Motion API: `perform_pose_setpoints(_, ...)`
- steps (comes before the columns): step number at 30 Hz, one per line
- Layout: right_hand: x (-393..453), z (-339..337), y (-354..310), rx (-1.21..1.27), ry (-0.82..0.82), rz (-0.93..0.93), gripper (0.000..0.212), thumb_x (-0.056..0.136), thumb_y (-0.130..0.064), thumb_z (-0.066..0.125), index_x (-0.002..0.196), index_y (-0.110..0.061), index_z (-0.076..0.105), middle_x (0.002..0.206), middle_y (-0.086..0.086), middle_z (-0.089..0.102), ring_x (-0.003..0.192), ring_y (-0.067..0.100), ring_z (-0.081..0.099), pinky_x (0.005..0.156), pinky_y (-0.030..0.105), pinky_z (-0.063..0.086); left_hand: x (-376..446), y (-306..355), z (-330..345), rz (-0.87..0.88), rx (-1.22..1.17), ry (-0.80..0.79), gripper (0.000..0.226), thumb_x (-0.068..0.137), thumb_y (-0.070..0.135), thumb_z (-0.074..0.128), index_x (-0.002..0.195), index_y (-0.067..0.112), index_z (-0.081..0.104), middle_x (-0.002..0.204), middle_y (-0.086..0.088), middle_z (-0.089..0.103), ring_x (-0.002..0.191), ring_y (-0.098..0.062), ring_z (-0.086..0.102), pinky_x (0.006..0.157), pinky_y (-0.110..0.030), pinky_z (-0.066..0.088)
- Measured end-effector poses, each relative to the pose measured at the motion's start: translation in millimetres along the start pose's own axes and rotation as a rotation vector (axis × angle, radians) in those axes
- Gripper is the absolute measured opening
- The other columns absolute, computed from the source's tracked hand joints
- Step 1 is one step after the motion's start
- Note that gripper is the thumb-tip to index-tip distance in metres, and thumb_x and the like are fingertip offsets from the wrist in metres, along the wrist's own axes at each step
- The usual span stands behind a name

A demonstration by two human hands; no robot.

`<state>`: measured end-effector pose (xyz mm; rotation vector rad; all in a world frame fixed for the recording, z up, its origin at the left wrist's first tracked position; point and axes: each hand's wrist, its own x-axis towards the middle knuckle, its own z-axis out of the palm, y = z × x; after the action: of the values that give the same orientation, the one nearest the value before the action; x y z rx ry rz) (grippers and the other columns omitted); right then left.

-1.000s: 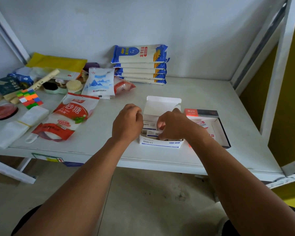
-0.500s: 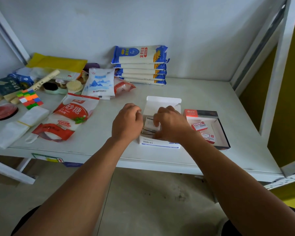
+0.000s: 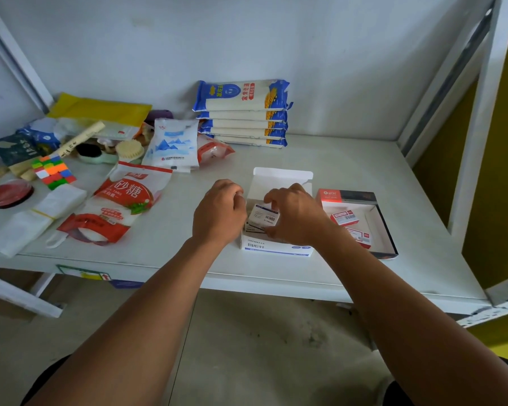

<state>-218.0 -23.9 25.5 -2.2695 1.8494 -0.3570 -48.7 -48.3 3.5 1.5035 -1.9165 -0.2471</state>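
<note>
An open white carton (image 3: 276, 249) with its lid flap up sits near the front edge of the white shelf (image 3: 349, 171). Several small white boxes lie inside it. My right hand (image 3: 296, 218) pinches one small white box (image 3: 264, 216), tilted up out of the carton. My left hand (image 3: 219, 213) rests with curled fingers against the carton's left side; what its fingertips touch is hidden. To the right stands an open red and black tray box (image 3: 364, 197) with two small red and white boxes inside.
A stack of blue noodle packs (image 3: 242, 112) stands by the back wall. Left of the carton lie a red sugar bag (image 3: 118, 203), a white and blue pouch (image 3: 173, 145), a colourful cube (image 3: 53, 171), a red lid (image 3: 9, 193) and brushes. A white post (image 3: 478, 118) bounds the right side.
My right hand has lifted a small white box up and tilted it out of the carton. My left hand has stayed at the carton's left side.
</note>
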Motion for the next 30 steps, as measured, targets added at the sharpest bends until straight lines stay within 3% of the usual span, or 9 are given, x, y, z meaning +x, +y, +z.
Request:
perform_pose_setpoints(5,-2,-1,1,-0.015,-0.021,-0.013,0.064,0.068,-0.04,0.079,0.125,-0.018,0.058,0.112,0.002,0.063,0.105,0.022,0.046,0.075,0.029,0.039,0,-2,1,0.002,-0.005,-0.003,0.016,0.092,0.022,0.052,0.1,0.013,0.063,0.11,-0.004,0.062,0.092,-0.016,0.059,0.074,-0.023,0.046)
perform_pose_setpoints(9,-3,-2,1,-0.01,-0.034,-0.02,0.059,0.069,-0.042,0.078,0.12,-0.018,0.062,0.109,0.003,0.06,0.1,0.021,0.048,0.077,0.03,0.044,0,-1,0,-0.004,-0.003,-0.007,0.016,0.092,0.022,0.051,0.101,0.013,0.062,0.11,-0.004,0.061,0.093,-0.016,0.059,0.074,-0.022,0.046)
perform_pose_setpoints(13,-5,-8,-2,0.074,-0.054,0.001,0.068,0.067,-0.038,0.08,0.126,-0.016,0.055,0.111,0.001,0.057,0.099,0.019,0.054,0.077,0.028,0.05,0,-1,-1,0.003,-0.004,-0.009,0.017,0.092,0.021,0.051,0.101,0.012,0.063,0.11,-0.005,0.062,0.094,-0.018,0.06,0.073,-0.021,0.044)
perform_pose_setpoints(20,-5,-14,-7,0.139,-0.095,0.024,0.066,0.069,-0.03,0.078,0.129,-0.016,0.055,0.118,0.004,0.06,0.104,0.022,0.057,0.076,0.024,0.049,1,0,0,0.003,-0.009,-0.012,0.018,0.093,0.022,0.051,0.104,0.013,0.063,0.111,-0.005,0.063,0.095,-0.018,0.06,0.078,-0.024,0.048)
perform_pose_setpoints(26,-2,-13,-7,0.155,-0.106,0.074,0.068,0.058,-0.04,0.089,0.102,-0.021,0.041,0.104,-0.001,0.049,0.095,0.018,0.052,0.075,0.028,0.053,1,-2,-1,-0.001,-0.01,-0.012,0.02,0.093,0.022,0.052,0.107,0.012,0.063,0.112,-0.006,0.063,0.097,-0.019,0.06,0.081,-0.025,0.049)
perform_pose_setpoints(30,-2,-16,-7,0.182,-0.112,0.09,0.048,0.069,-0.04,0.083,0.091,-0.019,0.046,0.096,0.0,0.057,0.088,0.019,0.057,0.073,0.031,0.056,1,-4,0,0.015,-0.01,-0.013,0.018,0.092,0.02,0.053,0.105,0.012,0.063,0.11,-0.005,0.063,0.095,-0.018,0.06,0.079,-0.025,0.049)
